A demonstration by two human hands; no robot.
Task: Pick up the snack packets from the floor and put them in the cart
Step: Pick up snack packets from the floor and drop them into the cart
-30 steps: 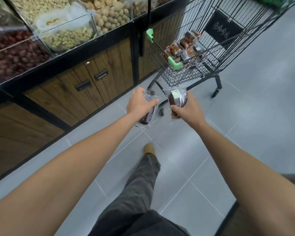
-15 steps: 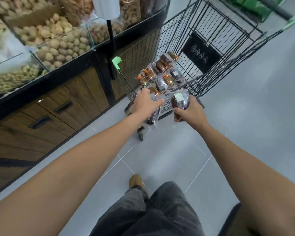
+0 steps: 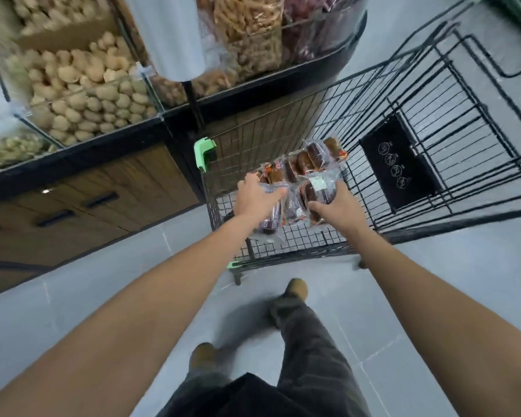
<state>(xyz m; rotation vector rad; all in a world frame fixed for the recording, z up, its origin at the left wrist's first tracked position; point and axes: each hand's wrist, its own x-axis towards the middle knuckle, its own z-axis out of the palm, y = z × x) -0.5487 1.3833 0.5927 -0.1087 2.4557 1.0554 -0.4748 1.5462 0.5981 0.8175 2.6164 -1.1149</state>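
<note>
A black wire cart (image 3: 427,164) with green corner caps stands in front of me. My left hand (image 3: 257,195) grips a clear snack packet (image 3: 271,219) with dark contents, held over the cart's near end. My right hand (image 3: 333,206) grips a second clear packet (image 3: 319,189) with a white label, also above the basket. Between them hangs another packet (image 3: 295,206); which hand holds it I cannot tell. Several more snack packets (image 3: 307,159) lie in the cart just beyond my hands.
To the left runs a display counter (image 3: 97,182) with wooden drawers and clear bins of nuts and snacks (image 3: 82,85). A black post (image 3: 193,106) stands by the cart's left corner. Grey tiled floor (image 3: 433,296) spreads around; my feet are just behind the cart.
I have stepped up to the cart. Both hands, still holding their packets, have moved forward from in front of the cart to above its basket.
</note>
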